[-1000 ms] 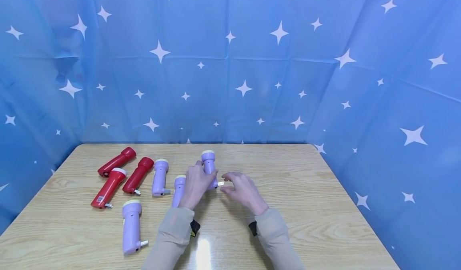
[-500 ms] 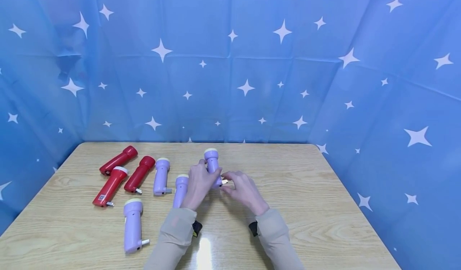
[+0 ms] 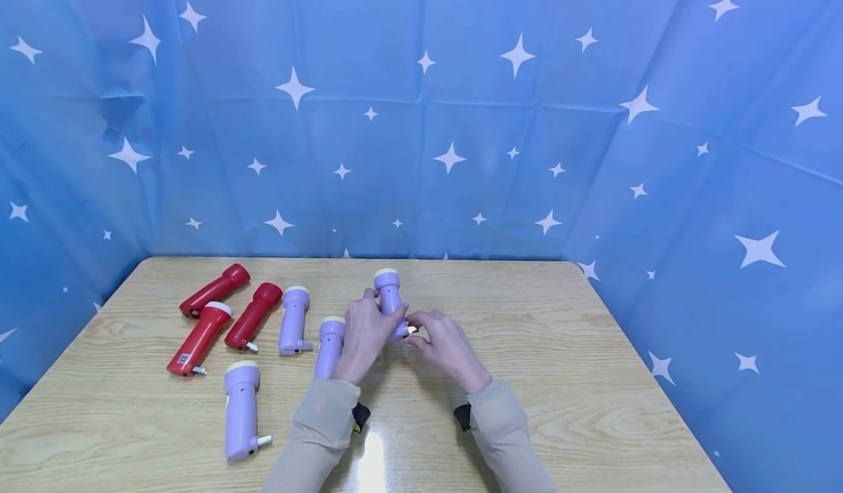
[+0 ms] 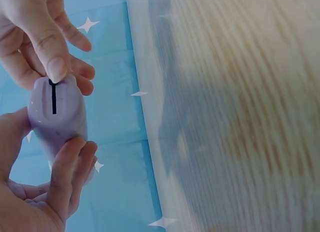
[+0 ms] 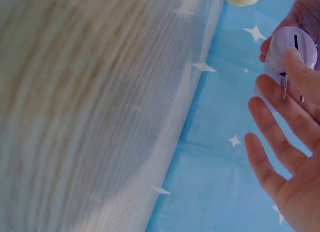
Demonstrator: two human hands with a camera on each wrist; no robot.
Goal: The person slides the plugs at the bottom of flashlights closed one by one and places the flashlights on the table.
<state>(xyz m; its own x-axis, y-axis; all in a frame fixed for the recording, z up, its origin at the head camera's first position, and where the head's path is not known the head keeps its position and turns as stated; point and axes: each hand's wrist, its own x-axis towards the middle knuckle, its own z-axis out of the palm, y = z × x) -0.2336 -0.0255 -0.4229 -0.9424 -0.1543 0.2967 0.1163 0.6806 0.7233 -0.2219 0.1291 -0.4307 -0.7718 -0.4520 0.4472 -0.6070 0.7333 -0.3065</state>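
Note:
My left hand grips a lilac flashlight above the table, its pale-rimmed head pointing away. A black slot shows in the flashlight's base in the left wrist view. From that base stick out metal plug prongs, seen in the right wrist view. Thumb and index finger of my right hand pinch at the prongs, the thumb tip against the base; its other fingers are spread. Beside my left wrist lies another lilac flashlight, partly hidden by that hand.
Three red flashlights, one with a white rim, lie at the left of the wooden table. Two more lilac flashlights, one at the back and one in front, have their prongs out. A blue starry curtain hangs behind.
The held flashlight has shifted slightly right, toward my right hand. My right fingertips have closed onto its prongs, which they now partly cover. The other flashlights stay put.

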